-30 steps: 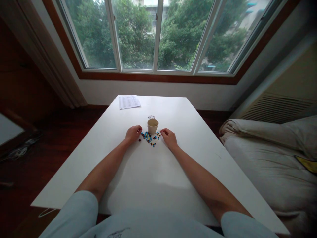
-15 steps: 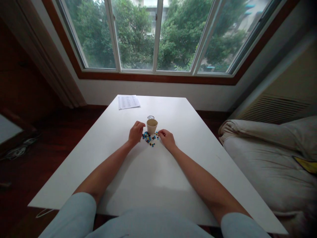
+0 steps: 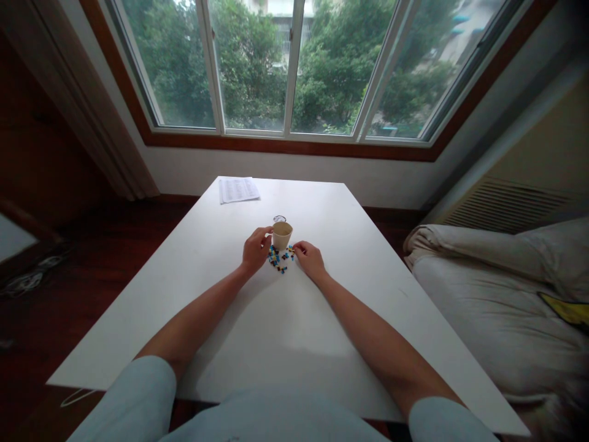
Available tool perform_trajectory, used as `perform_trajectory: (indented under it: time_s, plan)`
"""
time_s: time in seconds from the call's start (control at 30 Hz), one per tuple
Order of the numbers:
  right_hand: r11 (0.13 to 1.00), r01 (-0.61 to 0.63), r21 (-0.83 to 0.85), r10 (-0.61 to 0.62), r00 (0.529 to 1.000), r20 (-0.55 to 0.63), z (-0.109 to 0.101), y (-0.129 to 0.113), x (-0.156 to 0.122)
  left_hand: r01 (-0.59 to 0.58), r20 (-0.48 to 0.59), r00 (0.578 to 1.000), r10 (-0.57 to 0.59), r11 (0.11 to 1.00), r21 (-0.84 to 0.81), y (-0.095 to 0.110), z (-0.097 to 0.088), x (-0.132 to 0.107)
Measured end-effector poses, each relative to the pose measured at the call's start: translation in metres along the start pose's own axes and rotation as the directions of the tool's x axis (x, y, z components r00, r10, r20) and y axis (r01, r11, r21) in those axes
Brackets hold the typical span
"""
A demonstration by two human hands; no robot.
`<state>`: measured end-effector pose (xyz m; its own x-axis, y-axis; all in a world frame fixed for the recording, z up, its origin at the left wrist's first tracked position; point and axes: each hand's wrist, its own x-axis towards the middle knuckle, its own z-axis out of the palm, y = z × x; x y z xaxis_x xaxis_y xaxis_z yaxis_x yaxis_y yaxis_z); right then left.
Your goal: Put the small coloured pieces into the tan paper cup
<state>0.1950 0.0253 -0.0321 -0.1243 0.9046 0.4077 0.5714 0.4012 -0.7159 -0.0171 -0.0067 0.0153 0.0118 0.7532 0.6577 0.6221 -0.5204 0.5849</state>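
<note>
A cream-coloured cup (image 3: pixel 282 239) stands upright near the middle of the white table (image 3: pixel 276 325). Small blue, yellow and dark pieces (image 3: pixel 276 259) lie scattered in front of it, too tiny to name exactly. My left hand (image 3: pixel 256 250) is at the cup's left side, its index finger reaching the rim and its thumb apart below. Beside the pieces on the right rests my right hand (image 3: pixel 310 258), thumb and fingertips pressed together. Whatever its fingertips hold is too small to make out. The inside of the cup shows only in part.
Behind the cup lies a small ring-shaped, clear-looking item (image 3: pixel 279 218). Printed papers (image 3: pixel 239 189) are at the table's far left corner. A bed or couch with pale covers (image 3: pixel 460 294) stands to the right, and a window (image 3: pixel 289 73) is beyond the table.
My left hand has moved a little right and up to the cup's rim, its index finger stretching out. My right hand has stayed nearly in place by the pieces.
</note>
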Motion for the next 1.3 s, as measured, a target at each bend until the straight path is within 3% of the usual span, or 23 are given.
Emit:
perform_trajectory:
  time_s: [0.33, 0.57, 0.73, 0.87, 1.03, 1.2, 1.3]
  plan:
    - [1.000, 0.014, -0.009, -0.014, 1.000, 0.000, 0.001, -0.003, 0.001, -0.030, 0.174, 0.984, 0.023, 0.999, 0.038, -0.003, 0.006, -0.004]
    - [0.999, 0.023, -0.026, -0.023, 1.000, -0.004, -0.001, -0.004, 0.000, -0.011, 0.218, 0.976, 0.007, 1.000, 0.018, -0.010, 0.009, -0.003]
    - [0.997, 0.052, -0.052, -0.052, 0.999, 0.002, -0.003, -0.004, -0.001, -0.002, 0.175, 0.985, 0.001, 1.000, 0.005, -0.007, 0.007, -0.003]
    - [0.995, 0.068, -0.073, -0.060, 0.992, 0.110, -0.012, -0.002, -0.001, -0.002, 0.121, 0.993, -0.001, 1.000, 0.025, -0.005, 0.004, -0.002]
    - [0.990, 0.139, -0.008, -0.127, 0.925, 0.357, -0.021, 0.001, 0.000, 0.027, 0.083, 0.996, -0.032, 0.998, 0.058, -0.016, -0.001, 0.000]
    - [0.977, 0.211, -0.025, -0.181, 0.887, 0.424, -0.021, 0.001, 0.000, 0.097, 0.046, 0.994, -0.102, 0.991, 0.092, -0.038, -0.002, 0.001]
    - [0.960, 0.273, -0.064, -0.223, 0.881, 0.418, -0.018, 0.000, 0.001, 0.145, 0.092, 0.983, -0.156, 0.982, 0.118, -0.053, 0.001, 0.000]
